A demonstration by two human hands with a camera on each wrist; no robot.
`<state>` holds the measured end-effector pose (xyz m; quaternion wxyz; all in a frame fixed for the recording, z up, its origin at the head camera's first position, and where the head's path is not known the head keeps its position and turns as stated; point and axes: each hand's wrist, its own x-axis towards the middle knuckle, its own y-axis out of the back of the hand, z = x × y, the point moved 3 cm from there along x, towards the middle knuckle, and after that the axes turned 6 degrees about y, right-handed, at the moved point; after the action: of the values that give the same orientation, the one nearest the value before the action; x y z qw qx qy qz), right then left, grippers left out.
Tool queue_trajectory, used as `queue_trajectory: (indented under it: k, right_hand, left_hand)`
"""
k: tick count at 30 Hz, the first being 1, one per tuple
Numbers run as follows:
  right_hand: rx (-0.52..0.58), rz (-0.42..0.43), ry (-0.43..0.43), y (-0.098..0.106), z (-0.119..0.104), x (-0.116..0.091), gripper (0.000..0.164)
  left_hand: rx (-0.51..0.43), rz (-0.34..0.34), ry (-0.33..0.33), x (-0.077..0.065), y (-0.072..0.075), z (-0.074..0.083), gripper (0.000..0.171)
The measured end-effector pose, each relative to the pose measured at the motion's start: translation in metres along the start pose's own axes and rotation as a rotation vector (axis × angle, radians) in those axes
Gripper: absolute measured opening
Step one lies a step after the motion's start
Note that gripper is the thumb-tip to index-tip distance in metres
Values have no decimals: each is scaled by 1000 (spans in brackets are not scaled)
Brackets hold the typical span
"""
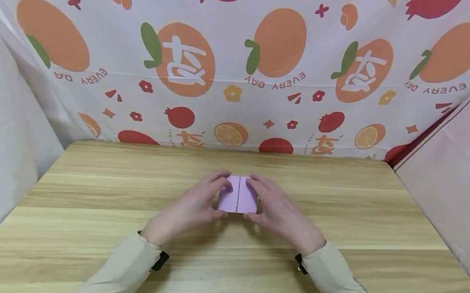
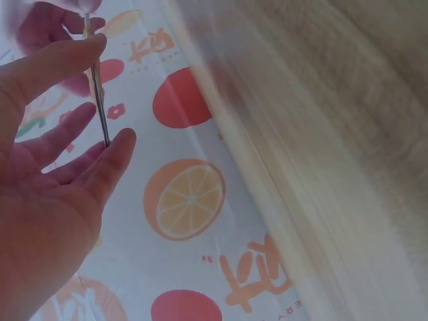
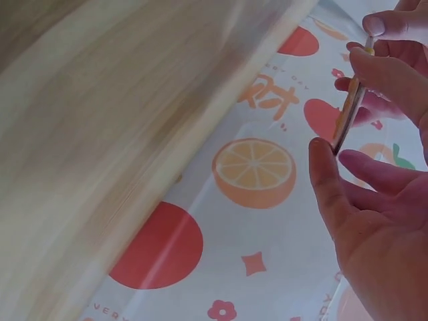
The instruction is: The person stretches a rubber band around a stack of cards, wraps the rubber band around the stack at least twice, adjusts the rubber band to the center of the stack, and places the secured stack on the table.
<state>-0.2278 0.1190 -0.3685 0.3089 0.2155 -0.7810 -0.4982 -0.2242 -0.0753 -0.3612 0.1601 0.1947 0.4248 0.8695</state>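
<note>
Two flat lilac panels stand side by side in the middle of the head view, a narrow brownish gap running between them. My left hand [image 1: 200,198] pinches the left panel [image 1: 229,199] between thumb and fingers at its near and far edges. The right panel [image 1: 248,202] is gripped the same way by my right hand [image 1: 277,212]. Both wrist views show the held piece edge-on as a thin panel [image 2: 100,107], dark along one side, raised off the table. Whether the panels are joined cannot be told.
A wood-grain table [image 1: 93,207] spreads beneath both hands. Behind its far edge hangs a white curtain [image 1: 232,20] printed with fruit. Pale cloth walls [image 1: 0,105] flank the table on both sides. Black straps [image 1: 159,260] circle the wrists over light sleeves.
</note>
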Motion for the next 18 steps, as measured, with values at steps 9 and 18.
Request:
queue_trajectory:
  k: [9, 18]
  right_hand:
    - [17, -63, -27, -5, -5, -2, 78]
    - [-11, -81, 54, -7, 1, 1, 61]
  left_hand:
    - [49, 26, -43, -1, -7, 0, 50]
    - [85, 37, -37, 2, -12, -7, 50]
